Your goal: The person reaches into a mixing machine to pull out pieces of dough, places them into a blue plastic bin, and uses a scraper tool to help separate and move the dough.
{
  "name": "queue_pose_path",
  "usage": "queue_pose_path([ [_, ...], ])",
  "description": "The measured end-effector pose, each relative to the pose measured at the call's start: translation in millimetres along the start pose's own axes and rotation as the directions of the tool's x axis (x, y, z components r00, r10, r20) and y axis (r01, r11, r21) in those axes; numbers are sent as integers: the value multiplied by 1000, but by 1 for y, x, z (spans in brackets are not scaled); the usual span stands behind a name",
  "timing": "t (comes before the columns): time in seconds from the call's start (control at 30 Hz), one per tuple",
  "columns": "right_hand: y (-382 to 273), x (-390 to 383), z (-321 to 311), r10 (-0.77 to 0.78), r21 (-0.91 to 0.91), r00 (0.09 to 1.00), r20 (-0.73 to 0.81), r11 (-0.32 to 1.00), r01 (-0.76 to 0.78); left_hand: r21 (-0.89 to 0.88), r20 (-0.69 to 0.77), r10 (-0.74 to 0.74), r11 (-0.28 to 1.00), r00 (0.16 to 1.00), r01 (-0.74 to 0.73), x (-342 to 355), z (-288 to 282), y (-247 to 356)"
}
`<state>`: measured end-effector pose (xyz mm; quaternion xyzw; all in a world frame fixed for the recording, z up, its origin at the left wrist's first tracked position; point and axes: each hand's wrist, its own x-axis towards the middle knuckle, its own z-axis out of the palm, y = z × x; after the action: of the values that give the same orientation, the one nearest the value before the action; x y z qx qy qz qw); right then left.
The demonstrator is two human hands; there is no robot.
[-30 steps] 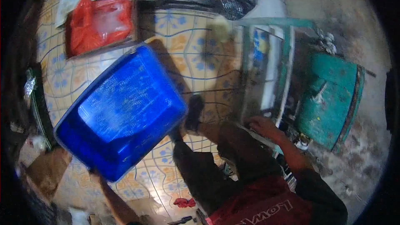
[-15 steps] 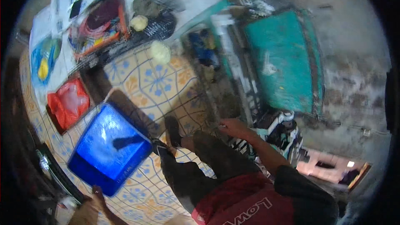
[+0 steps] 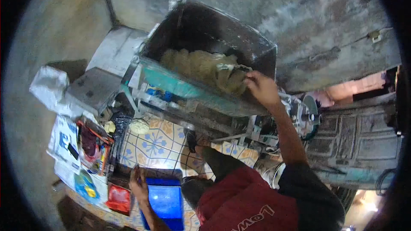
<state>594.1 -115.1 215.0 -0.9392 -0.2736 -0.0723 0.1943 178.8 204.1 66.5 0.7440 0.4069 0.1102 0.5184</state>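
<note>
My right hand (image 3: 262,88) reaches over the near rim of a deep metal trough (image 3: 184,84), dark inside with a worn green front. Its fingers are slightly bent and apart, with nothing visible in them. Beside the fingertips, a pale strip (image 3: 229,66) lies on a lumpy brownish mass (image 3: 192,64); blur hides whether they touch. Lower left, my left hand (image 3: 139,185) is over the left side of a blue bin (image 3: 165,201). Its fingers point away from me, a little apart, and hold nothing I can see.
Left of the bin are a red plastic-lined container (image 3: 118,199) and a low table with an orange basket (image 3: 92,145) and a phone (image 3: 74,152). A pale round object (image 3: 139,126) stands beyond the patterned tile floor (image 3: 160,139). Machine parts (image 3: 304,115) flank the trough's right end.
My view has swung up to the trough, whose inside now shows. My right hand has moved from beside the frame to over the trough. My left hand has shifted along the blue bin's side.
</note>
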Motion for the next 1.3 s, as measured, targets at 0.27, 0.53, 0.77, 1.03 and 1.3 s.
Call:
queue_pose_path([
  [0.27,109,-3,161,9,-261,760,650,942,212,72,95,458,882,884,-465,132,127,255],
  [0.53,92,-4,208,283,-417,807,518,907,-50,24,191,655,741,731,-671,178,186,317],
  [0.77,66,48,134,244,-42,672,699,952,-303,-4,430,479,849,765,-529,199,200,310],
  [1.03,38,20,100,348,338,668,658,656,-675,220,595,504,647,626,-730,214,211,313],
  [1.3,97,12,174,-112,-393,883,456,865,312,181,328,604,714,726,-676,207,224,298],
])
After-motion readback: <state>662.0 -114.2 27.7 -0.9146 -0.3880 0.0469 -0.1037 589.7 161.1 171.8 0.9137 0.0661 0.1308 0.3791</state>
